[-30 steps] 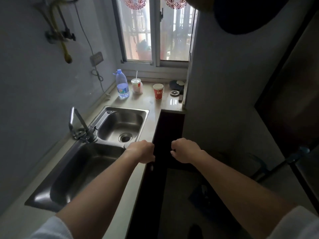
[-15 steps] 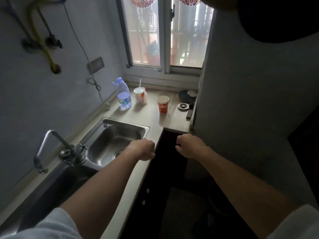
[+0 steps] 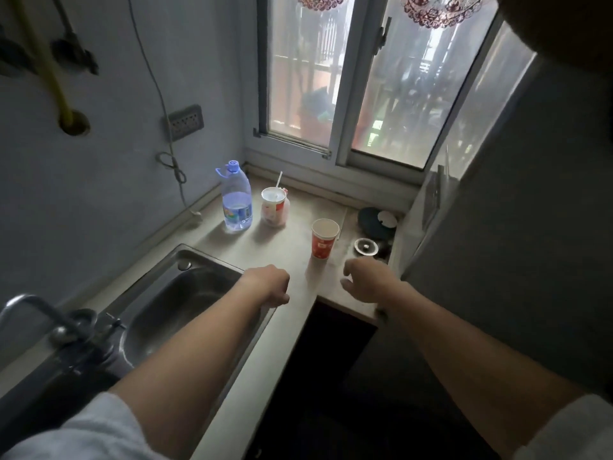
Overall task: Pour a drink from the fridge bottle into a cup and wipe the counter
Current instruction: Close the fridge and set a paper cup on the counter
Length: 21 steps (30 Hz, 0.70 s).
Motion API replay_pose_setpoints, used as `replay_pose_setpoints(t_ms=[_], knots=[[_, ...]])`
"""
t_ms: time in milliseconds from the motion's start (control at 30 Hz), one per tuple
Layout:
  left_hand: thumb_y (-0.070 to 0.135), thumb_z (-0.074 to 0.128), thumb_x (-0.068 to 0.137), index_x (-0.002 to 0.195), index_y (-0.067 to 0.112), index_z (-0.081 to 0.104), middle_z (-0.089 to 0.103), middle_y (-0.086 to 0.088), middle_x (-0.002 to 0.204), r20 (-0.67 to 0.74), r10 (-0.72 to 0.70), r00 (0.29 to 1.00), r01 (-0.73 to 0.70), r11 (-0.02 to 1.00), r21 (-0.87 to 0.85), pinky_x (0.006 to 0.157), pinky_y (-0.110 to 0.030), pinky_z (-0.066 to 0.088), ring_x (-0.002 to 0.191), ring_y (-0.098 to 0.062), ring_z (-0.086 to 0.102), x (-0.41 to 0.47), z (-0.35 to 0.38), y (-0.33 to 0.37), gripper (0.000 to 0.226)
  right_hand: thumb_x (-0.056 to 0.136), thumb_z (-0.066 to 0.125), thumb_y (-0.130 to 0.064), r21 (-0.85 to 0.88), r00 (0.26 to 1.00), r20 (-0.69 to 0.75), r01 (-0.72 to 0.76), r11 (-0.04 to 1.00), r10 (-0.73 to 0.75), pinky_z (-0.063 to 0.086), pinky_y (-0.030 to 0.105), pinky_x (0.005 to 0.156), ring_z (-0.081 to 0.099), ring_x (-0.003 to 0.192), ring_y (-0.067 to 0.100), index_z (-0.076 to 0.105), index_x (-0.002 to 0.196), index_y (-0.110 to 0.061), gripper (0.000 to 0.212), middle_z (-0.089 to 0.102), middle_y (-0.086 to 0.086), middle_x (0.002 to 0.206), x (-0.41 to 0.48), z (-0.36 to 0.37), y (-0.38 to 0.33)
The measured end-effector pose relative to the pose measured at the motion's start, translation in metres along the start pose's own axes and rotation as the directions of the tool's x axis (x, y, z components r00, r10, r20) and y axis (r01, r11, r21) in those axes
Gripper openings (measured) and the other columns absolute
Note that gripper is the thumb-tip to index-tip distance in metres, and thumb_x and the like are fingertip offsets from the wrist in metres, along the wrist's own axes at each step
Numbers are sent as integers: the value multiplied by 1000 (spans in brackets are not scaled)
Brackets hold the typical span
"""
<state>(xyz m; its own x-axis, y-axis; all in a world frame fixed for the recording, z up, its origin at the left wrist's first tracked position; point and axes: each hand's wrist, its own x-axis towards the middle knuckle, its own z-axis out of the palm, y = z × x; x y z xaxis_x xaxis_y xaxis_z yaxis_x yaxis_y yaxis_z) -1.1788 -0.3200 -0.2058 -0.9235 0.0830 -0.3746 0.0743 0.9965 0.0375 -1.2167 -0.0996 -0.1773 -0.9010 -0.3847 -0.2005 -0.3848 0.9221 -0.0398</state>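
An empty red paper cup (image 3: 324, 241) stands on the beige counter (image 3: 282, 250), near its right end. A clear water bottle (image 3: 236, 204) with a blue cap stands at the back left corner. My left hand (image 3: 269, 285) is curled in a fist above the counter's front edge beside the sink, holding nothing. My right hand (image 3: 366, 280) hovers just in front of the red cup, its fingers loosely curled and empty. No cloth is in view.
A white lidded cup with a straw (image 3: 273, 207) stands next to the bottle. A dark round lid (image 3: 376, 219) and a small metal disc (image 3: 366, 246) lie at the far right. The steel sink (image 3: 185, 300) and tap (image 3: 43, 317) are left; a tall grey panel (image 3: 497, 227) rises on the right.
I have moved closer to the window end of the counter. Both hands have advanced toward the red cup, and the right hand's fingers have loosened from a fist.
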Motion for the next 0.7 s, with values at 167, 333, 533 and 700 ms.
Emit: replay_pose_setpoints(t_ms=[167,333,533,700], knots=[[39,54,88,107,22,66,62,-6,116,17,6,1000,-6,1000,5,81,-35,49,104,-28,62,51,-1,-16,28,92,54,-41,10,998,56,-30,999,30,54,38,80,63,98,23,63,114,-18,33,65,3,111,42,4,6],[38,52,88,107,23,65,63,-5,116,48,19,999,-18,1000,-17,80,-34,49,103,-27,63,97,8,-17,28,92,55,-41,69,990,134,-42,997,32,54,40,86,61,103,22,63,119,-17,37,65,4,115,75,32,17],[37,50,90,111,22,62,62,-6,118,37,-34,999,35,999,-27,76,-33,45,105,-29,62,151,11,-19,29,85,69,-47,379,983,86,-185,907,164,47,37,98,55,120,24,47,137,-10,68,57,8,133,136,59,41],[39,48,92,113,21,58,59,-5,121,37,-58,998,60,996,-64,80,-36,46,111,-28,57,188,21,-20,30,77,77,-48,585,964,79,-250,772,253,39,38,109,44,133,28,33,147,-5,93,46,14,146,180,103,51]])
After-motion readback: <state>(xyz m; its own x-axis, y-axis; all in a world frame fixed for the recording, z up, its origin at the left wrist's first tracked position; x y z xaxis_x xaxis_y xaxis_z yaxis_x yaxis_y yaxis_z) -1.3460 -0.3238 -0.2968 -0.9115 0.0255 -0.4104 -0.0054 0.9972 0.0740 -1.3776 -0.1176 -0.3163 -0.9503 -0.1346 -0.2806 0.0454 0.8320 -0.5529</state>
